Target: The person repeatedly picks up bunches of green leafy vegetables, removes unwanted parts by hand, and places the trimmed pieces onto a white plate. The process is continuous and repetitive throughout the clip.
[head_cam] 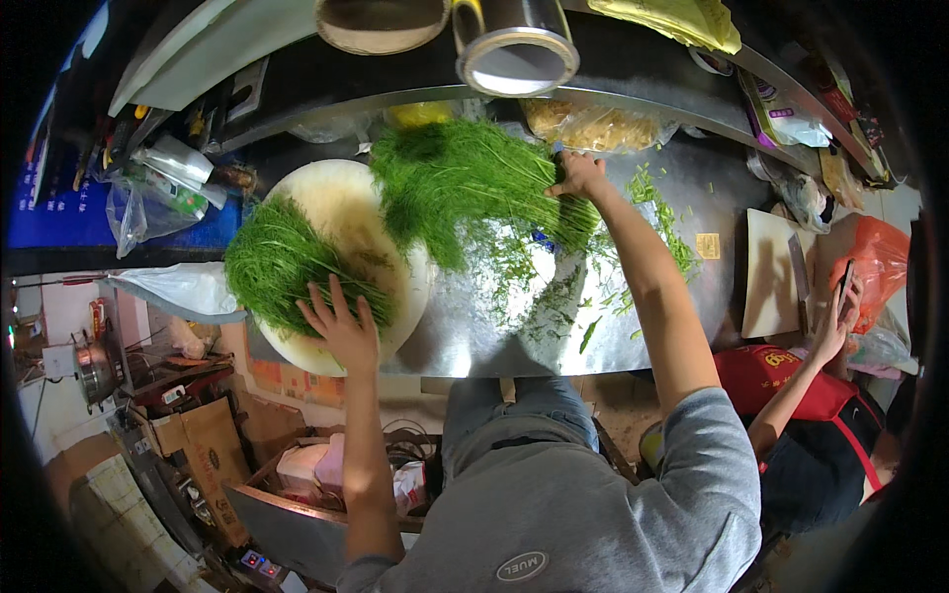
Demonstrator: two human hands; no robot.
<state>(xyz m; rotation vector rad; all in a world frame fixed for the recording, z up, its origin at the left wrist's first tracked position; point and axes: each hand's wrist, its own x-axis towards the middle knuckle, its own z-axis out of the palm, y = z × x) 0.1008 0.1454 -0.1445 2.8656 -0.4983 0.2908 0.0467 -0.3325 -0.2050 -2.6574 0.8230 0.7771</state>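
A bunch of feathery green herb, dill or fennel fronds (278, 259), lies on the left side of a round white cutting board (348, 189). My left hand (342, 319) rests on the stem side of this bunch, its fingers spread and holding nothing. A larger bunch of the same fronds (467, 174) stretches from the board's right edge across the metal counter (474, 341). At its stem end is my right hand (582, 176), thumb towards the stems. Whether its fingers close around any stems cannot be made out. Some small bluish thing shows by its fingertips.
Cut stem pieces (671, 230) and leaf scraps (519, 274) litter the counter. Behind the bunch lies a clear bag of yellowish food (600, 126), under a metal shelf edge. At right, a cleaver (799, 282) lies by a white board (767, 274); a person in a red apron (778, 385) holds a phone (846, 280).
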